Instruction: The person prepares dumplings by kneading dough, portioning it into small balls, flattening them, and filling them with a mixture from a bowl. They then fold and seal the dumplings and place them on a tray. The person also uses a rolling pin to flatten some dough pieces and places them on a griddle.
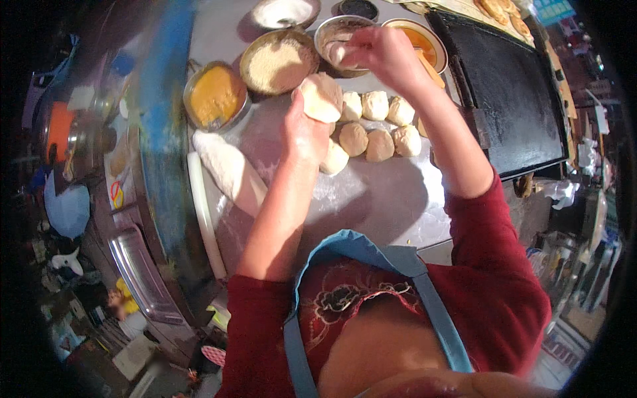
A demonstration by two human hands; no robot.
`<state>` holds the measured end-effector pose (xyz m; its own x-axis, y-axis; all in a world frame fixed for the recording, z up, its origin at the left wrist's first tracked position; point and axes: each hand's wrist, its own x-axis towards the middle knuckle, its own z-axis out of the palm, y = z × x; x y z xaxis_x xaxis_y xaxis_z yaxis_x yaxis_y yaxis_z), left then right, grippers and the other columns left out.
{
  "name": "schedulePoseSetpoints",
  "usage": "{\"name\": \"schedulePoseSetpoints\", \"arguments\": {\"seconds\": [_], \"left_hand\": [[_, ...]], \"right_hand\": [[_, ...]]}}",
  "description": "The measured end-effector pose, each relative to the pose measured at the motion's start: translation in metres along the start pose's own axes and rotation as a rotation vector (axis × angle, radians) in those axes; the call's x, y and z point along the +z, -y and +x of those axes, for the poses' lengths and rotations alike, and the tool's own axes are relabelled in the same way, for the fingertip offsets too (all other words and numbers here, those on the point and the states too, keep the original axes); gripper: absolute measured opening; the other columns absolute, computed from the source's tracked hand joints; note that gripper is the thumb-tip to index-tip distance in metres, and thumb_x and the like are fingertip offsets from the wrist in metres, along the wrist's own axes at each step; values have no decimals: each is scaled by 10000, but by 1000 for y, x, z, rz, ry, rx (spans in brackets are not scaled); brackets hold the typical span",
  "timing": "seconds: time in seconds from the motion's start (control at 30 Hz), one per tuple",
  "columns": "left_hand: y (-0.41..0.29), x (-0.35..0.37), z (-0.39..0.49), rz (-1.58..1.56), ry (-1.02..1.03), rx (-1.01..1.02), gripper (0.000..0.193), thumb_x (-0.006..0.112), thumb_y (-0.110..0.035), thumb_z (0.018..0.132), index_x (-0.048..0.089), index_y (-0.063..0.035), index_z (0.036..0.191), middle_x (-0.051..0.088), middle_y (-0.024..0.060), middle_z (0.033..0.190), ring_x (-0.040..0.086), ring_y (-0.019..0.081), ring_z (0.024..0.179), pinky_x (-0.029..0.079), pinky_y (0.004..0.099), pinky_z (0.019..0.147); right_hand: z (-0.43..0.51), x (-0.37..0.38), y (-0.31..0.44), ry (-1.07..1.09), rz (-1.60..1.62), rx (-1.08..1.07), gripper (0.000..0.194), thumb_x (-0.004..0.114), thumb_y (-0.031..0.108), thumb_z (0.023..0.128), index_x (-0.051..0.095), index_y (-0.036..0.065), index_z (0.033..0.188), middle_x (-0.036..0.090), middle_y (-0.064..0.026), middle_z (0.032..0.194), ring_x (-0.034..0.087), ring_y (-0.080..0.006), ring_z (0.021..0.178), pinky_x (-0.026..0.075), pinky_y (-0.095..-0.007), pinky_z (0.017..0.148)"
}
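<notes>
In my left hand [304, 132] rests a round of pale dough [322, 99], with the thumb along its left edge. My right hand [380, 52] reaches over a metal bowl [326, 27], its fingertips pinched on a small pale lump [340, 53]; blur hides what exactly it is. The contents of this bowl are partly hidden by the hand. Below the hands, several dough balls [375, 105] sit in two rows on the floured metal tabletop [368, 199]. One more dough ball [334, 158] lies by my left wrist.
Left of the hands stand a bowl of orange-yellow mixture [215, 94] and a bowl of pale crumbs [278, 64]. A white-powder bowl [283, 12] is behind. A rolling pin [206, 214] lies at left beside a floury bundle [224, 166]. A black baking tray [517, 99] and a plate of orange liquid [432, 42] are right.
</notes>
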<state>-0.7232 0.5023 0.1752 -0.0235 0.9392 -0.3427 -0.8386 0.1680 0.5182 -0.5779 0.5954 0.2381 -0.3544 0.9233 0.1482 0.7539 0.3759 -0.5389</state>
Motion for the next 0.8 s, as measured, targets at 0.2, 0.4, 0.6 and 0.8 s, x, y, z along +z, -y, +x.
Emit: {"name": "schedulePoseSetpoints", "arguments": {"seconds": [0.2,0.4,0.6,0.8], "left_hand": [[-11,11,-41,-12,114,-17,459,293,-337,1029,453,-2,1298,536,128,1275,508,244,1194,368,404,1050],[-30,-5,-77,123,-38,-73,473,276,-353,1036,475,1,1276,554,124,1259,521,231,1183,395,390,1029],[-33,-30,-107,45,178,-119,511,368,-391,1008,437,3,1327,544,104,1284,502,211,1212,372,383,1039],[-48,-63,-133,170,69,-25,239,567,-138,931,577,-21,1138,630,70,1044,616,156,914,491,265,785]], "right_hand": [[-67,24,41,-234,216,-21,200,677,-4,716,682,38,912,653,-130,793,655,-291,725,519,-333,665],[-118,36,71,-132,220,-260,166,670,12,715,706,52,872,646,-116,796,656,-289,722,530,-354,658],[-126,46,79,-339,119,-322,138,683,-34,714,645,25,832,635,-104,883,664,-257,771,539,-330,670],[-183,87,127,-283,144,-529,441,600,-84,686,663,46,1103,624,-126,1173,592,-346,1083,509,-394,888]]}}
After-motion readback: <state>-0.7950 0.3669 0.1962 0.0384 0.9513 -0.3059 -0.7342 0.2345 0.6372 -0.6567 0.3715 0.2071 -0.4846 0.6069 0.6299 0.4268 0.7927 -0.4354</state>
